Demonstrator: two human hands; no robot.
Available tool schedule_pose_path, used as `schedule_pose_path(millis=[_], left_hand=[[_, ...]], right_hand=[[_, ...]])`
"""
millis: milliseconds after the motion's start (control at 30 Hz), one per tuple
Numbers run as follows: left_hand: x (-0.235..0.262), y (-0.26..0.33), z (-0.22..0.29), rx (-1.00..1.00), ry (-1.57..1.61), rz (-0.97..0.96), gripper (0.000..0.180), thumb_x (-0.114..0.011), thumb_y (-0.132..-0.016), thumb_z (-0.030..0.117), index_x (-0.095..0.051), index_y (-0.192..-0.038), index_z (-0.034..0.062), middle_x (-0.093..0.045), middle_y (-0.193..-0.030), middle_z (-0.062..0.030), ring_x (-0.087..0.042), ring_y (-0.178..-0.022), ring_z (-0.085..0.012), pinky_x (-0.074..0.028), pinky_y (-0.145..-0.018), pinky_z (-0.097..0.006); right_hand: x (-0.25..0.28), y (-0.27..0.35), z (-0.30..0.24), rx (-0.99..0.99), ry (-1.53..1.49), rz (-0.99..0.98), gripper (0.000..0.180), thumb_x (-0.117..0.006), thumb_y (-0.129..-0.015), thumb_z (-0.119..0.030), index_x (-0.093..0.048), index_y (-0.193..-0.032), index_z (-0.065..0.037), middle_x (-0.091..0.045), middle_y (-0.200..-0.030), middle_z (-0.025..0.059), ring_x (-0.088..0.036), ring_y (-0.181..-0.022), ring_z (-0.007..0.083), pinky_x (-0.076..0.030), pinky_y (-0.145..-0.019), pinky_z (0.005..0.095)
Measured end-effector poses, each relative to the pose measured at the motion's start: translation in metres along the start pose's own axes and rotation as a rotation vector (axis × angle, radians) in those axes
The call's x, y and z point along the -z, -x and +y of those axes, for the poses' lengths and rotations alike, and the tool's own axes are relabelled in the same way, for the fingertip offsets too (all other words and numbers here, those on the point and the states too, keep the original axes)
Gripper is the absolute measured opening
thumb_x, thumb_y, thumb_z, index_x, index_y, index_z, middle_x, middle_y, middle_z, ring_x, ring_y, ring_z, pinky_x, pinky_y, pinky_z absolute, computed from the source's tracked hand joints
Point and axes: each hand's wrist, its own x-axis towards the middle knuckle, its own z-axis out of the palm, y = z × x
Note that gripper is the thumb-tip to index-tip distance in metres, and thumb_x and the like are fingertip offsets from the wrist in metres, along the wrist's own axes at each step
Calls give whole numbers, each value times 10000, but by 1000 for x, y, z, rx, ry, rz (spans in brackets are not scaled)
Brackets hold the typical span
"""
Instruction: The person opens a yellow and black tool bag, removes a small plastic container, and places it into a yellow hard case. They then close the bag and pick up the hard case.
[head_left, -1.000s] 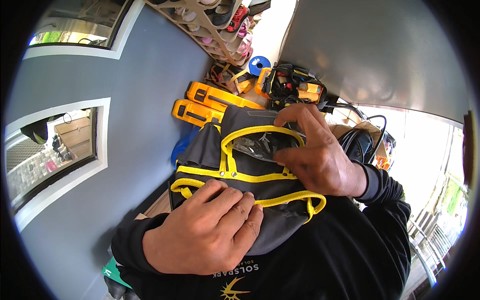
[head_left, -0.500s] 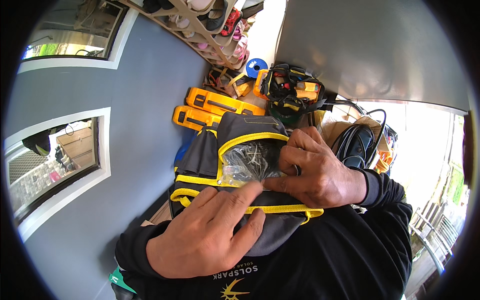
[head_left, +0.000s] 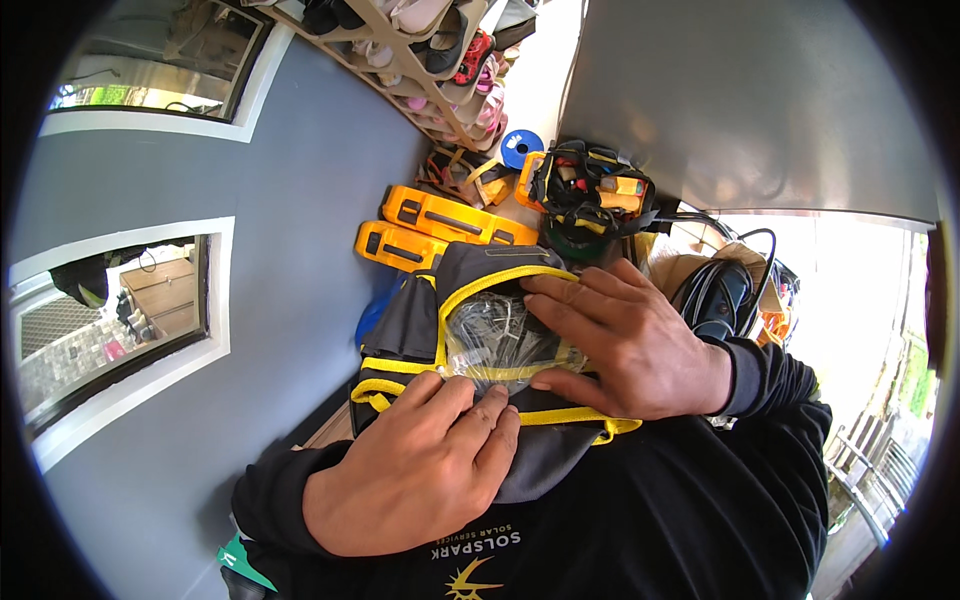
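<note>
A dark grey tool bag (head_left: 400,325) with yellow trim stands against my body, its pocket gaping. Inside that pocket lies a clear plastic bag (head_left: 490,325) of thin metal pieces, probably screws or nails, too fine to make out. My left hand (head_left: 415,465) is closed at the near edge of the pocket, its fingertips gripping the lower edge of the plastic bag. My right hand (head_left: 640,345) reaches in from the right with its fingers stretched over the pocket opening and its thumb apart, close to the plastic. Its fingertips partly cover the bag's right side.
Two yellow cases (head_left: 460,215) lie beyond the tool bag, beside a blue spool (head_left: 520,149). A packed tool bag (head_left: 590,190) stands behind, and coiled black cable (head_left: 715,295) sits to the right. A grey wall (head_left: 290,250) with windows runs along the left; a shoe rack (head_left: 440,90) is behind.
My right hand has opened from a curled grip, its fingers now stretched over the pocket. My left fingers have drawn back slightly toward me, and more of the plastic bag shows over the pocket's edge.
</note>
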Motion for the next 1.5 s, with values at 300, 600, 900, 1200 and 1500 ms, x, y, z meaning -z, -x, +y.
schedule_pose_path(millis=[300,600,900,1200,1500], left_hand=[[-1,-4,-3,-34,0,-125,629,-821,-640,153,-737,-1223,-69,-745,-1217,-162,-597,-958,-253,-521,-887,-403],[-13,6,-8,53,89,-167,679,-831,-637,123,-709,-1271,-87,-737,-1285,-211,-632,-1039,-290,-526,-1044,-473],[-16,5,-14,115,177,-197,676,-818,-642,78,-699,-1284,-96,-737,-1303,-203,-636,-1062,-309,-524,-1046,-431],[-23,3,-13,128,182,-215,675,-817,-640,81,-700,-1288,-69,-742,-1280,-172,-635,-1024,-301,-541,-946,-421],[-23,1,-14,139,225,-186,588,-796,-662,68,-732,-1231,-66,-752,-1100,-192,-652,-959,-321,-548,-850,-418]], right_hand=[[-24,-55,0,53,355,-397,750,-445,-1069,-663,-771,-996,9,-737,-888,178,-569,-1279,479,-213,-1196,784],[-56,-82,22,-21,74,-719,1006,-228,-1049,-837,-790,-1011,-3,-776,-979,220,-702,-1032,481,-505,-926,637],[-61,-104,27,-29,41,-956,945,-215,-1081,-791,-765,-1012,-26,-757,-905,184,-713,-1058,425,-323,-1125,745],[-62,-111,20,-248,-99,-1119,1147,-71,-953,-953,-630,-1546,-145,-585,-1569,216,-412,-1532,490,-187,-1237,699],[-81,-112,21,-339,-121,-921,1007,-134,-1068,-800,-715,-1406,-50,-634,-1493,259,-484,-1488,498,-175,-1225,772]])
